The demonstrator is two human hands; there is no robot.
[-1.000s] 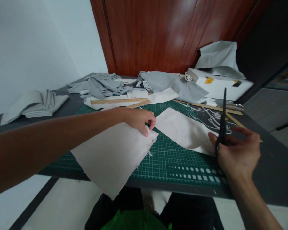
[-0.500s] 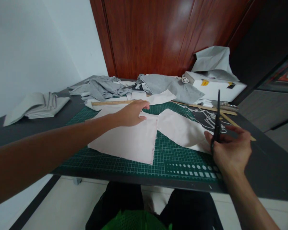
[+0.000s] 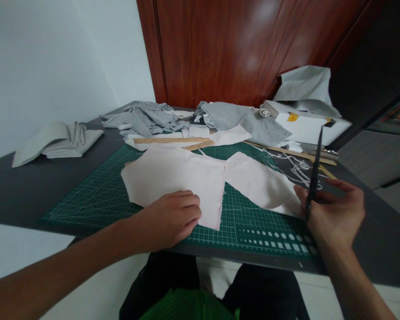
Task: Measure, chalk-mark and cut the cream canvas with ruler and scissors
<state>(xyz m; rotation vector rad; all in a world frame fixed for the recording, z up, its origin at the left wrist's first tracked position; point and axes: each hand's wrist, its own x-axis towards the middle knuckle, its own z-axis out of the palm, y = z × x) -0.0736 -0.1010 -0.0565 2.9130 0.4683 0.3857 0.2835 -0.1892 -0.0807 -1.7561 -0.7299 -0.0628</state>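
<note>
The left hand (image 3: 168,220) is laid flat, fingers spread a little, on the near edge of a pale cloth (image 3: 176,178); the cloth is pressed down on the green mat (image 3: 96,195). The right hand (image 3: 333,213) is closed round the handles of black scissors (image 3: 315,171); the blades are shut and pointed up and away, and nothing is caught in them. A second pale piece (image 3: 260,182) is spread to the right of the first, with its right tip just under the right thumb; the two pieces are touching in the middle.

The cloth seems to be being smoothed and held flat, with the scissors kept ready; no cut is being made yet. For a cut, the blades would need to be opened and brought down to a cloth edge, while the cloth is kept from sliding.

The cloth is thin, soft and pinkish white; its right edge is frayed, with little threads hanging. The mat is flat and firm, marked with a white grid and rows of dots. Two wooden rulers (image 3: 170,140) are lying at the far side of the mat; grey cloth (image 3: 146,118) is heaped behind them. A white box (image 3: 306,124) is seen at the far right; folded cloth (image 3: 56,142) is at the far left on the dark table (image 3: 13,191).
</note>
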